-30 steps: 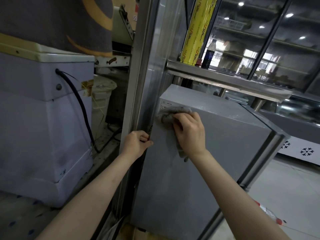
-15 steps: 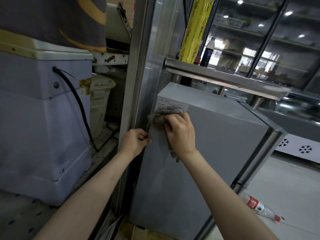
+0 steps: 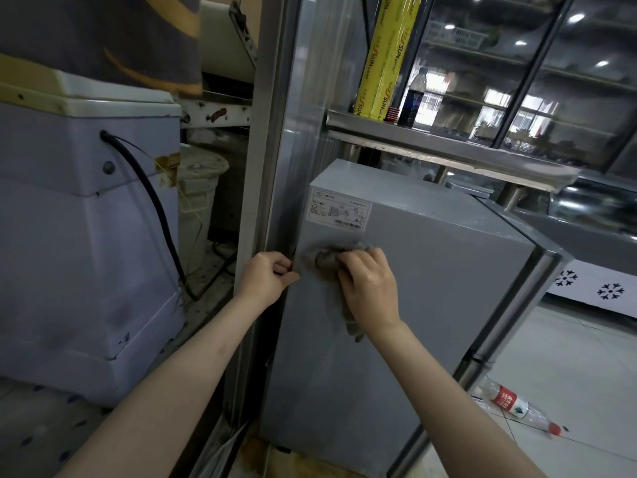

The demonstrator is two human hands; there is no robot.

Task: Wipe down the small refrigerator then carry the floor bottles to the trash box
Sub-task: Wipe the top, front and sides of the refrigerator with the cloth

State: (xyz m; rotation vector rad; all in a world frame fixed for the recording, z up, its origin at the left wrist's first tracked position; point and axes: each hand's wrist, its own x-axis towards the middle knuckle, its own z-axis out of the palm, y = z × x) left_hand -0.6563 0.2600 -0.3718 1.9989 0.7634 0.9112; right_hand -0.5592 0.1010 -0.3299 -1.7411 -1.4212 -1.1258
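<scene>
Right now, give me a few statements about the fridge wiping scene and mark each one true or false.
1. The right hand presses a grey rag against the side of the small refrigerator. True.
2. The rag covers the white label. False: the rag sits below the label, which is fully visible.
3. The left hand holds a bottle. False: it grips the refrigerator's rear edge.
4. A clear bottle with a red label lies on the floor to the right of the refrigerator. True.
5. The yellow wrap roll lies on the floor. False: it stands on the metal shelf above the refrigerator.
</scene>
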